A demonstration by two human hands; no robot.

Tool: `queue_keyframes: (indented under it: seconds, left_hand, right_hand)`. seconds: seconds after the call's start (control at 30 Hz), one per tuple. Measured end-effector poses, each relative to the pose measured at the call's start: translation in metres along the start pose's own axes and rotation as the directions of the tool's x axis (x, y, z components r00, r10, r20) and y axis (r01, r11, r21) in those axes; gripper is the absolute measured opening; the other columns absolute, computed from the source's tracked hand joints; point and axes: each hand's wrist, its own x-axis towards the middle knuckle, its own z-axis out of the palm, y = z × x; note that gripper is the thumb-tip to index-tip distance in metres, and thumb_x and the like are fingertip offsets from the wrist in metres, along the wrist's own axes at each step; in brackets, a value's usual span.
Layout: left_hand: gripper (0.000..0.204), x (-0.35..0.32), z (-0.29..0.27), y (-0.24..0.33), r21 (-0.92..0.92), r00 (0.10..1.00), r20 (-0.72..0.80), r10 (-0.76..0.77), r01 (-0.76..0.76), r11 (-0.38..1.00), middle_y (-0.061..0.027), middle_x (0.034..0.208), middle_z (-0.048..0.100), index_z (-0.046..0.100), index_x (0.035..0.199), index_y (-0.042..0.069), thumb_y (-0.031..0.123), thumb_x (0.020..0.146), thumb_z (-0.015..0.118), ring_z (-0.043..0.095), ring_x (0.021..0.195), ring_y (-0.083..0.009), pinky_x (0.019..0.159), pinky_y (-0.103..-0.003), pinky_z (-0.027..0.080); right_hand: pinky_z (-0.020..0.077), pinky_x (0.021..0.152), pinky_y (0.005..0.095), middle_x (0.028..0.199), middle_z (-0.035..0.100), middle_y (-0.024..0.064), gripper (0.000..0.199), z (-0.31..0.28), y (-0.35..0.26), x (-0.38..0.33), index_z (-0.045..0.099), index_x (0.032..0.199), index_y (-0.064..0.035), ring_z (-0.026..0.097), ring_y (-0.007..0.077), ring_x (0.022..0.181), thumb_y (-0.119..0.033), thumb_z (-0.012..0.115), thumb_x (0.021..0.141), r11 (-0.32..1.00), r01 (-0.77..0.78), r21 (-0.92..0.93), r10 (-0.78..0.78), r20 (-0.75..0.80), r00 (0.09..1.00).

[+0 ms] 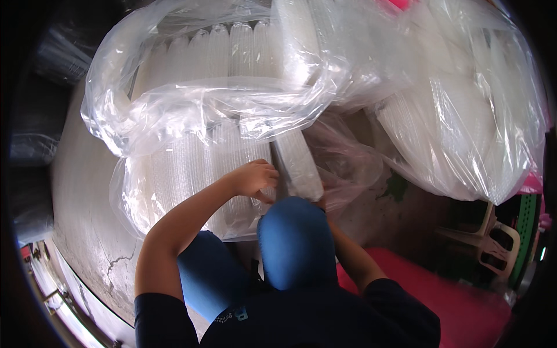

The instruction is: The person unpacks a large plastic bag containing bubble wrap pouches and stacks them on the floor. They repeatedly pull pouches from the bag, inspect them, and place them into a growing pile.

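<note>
I report from the remote feed. The loose white bundle (299,165) slants just beyond the right edge of the clear bag (129,200), its near end beside the right knee (297,243). The bag rests on the floor (87,191) and carries a row of white ribbed sleeves (180,174); a crumpled fold of film (197,104) crosses the row midway.

The left hand (258,180) is at the bag's near right corner, fingers bent against the last sleeves. I cannot tell whether they are clamped on film or sleeve. The right hand (322,201) shows only as a sliver past the knee, by the bundle's near end; I cannot tell whether it grips.

Findings on risk, in my judgement: the bundle could slip or tip sideways if the right hand's hold is poor, as it leans at an angle. The knee could press its end and crush it. The thin film could snag on bent fingers and tear. Pulling at the corner could disturb the row. Loose pinkish film (345,153), right of the bundle, could catch its side.
</note>
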Motion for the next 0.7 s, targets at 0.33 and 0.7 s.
queue_keyframes:
  seconds: [0.33,0.7]
  left_hand:
    - [0.046,0.102,0.023,0.032,0.251,0.929,0.136,-0.345,0.305,0.919,-0.0043,0.108,0.062,0.067,0.105,0.014,0.051,0.083,0.049,0.047,0.116,-0.0203,0.11,-0.048,0.009]
    - [0.042,0.098,0.056,0.027,0.573,0.786,0.314,-0.533,0.291,0.766,-0.0049,0.109,0.062,0.068,0.105,0.016,0.046,0.079,0.056,0.046,0.117,-0.0225,0.111,-0.046,0.008]
  right_hand:
    - [0.0288,0.099,0.057,0.137,0.038,0.0107,0.058,0.011,0.024,0.109,0.043,0.13,-0.0142,0.038,0.0323,0.125,-0.039,0.061,0.08,0.674,0.714,-0.191,-0.47,0.635,0.613]
    - [0.0014,0.109,0.0573,0.138,0.041,0.0019,0.055,-0.11,0.145,0.208,0.047,0.129,-0.0331,0.031,0.0216,0.131,-0.028,0.06,0.077,0.335,0.371,-0.866,0.05,0.409,0.911]
